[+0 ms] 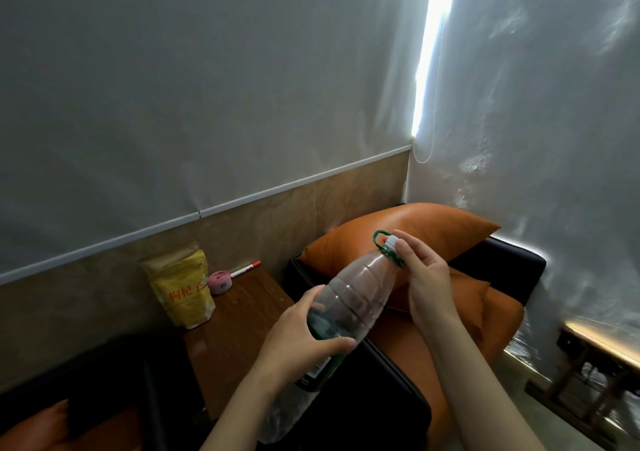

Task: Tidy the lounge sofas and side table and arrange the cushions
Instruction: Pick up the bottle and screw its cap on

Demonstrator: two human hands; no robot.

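Observation:
A large clear plastic bottle (349, 298) with a green label and a green carry loop is held tilted in front of me, neck pointing up and to the right. My left hand (304, 336) grips its body around the label. My right hand (424, 277) pinches the white cap (393, 242) at the neck. Behind the bottle an orange cushion (415, 232) leans on the back of a dark sofa (502, 263) with an orange seat. The wooden side table (242, 315) stands to the left of that sofa.
On the side table stand a yellow pouch (183, 291), a pink tape roll (219, 282) and a red-capped pen (246, 269) by the wall. A second dark sofa with an orange seat (52, 426) is at lower left. A low wooden table (595, 357) sits far right.

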